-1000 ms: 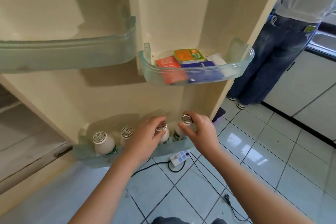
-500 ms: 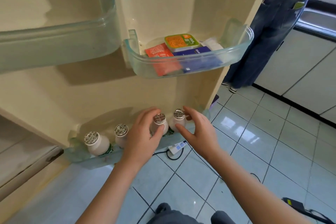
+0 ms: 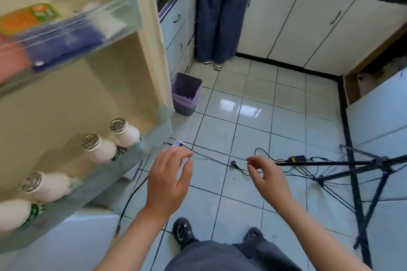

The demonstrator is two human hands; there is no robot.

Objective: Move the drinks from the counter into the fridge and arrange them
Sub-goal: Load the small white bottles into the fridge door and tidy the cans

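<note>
We see the fridge door (image 3: pixel 77 99) open on the left and a pale tiled floor (image 3: pixel 286 116) filling the rest. White cabinets (image 3: pixel 308 24) run along the far side, and a second person in jeans (image 3: pixel 222 17) stands in front of them. A black tripod (image 3: pixel 356 182) is on the right, near us.

The door has 2 clear shelves. The upper shelf (image 3: pixel 77 35) holds orange, red and blue packets, all blurred. The lower shelf (image 3: pixel 92 191) holds the drinks: 4 white bottles (image 3: pixel 99 149) with foil caps, standing in 1 row from near left to far right. A purple bin (image 3: pixel 186 94) sits on the floor just right of the door.

Our left hand (image 3: pixel 168 182) is empty with its fingers loosely curled, just right of the lower shelf and touching no bottle. Our right hand (image 3: pixel 268 178) is empty too, with relaxed fingers, well apart from the left. Both hover over black cables (image 3: pixel 211 158) on the tiles. 2 dark shoes (image 3: pixel 184 230) show at the near edge.
</note>
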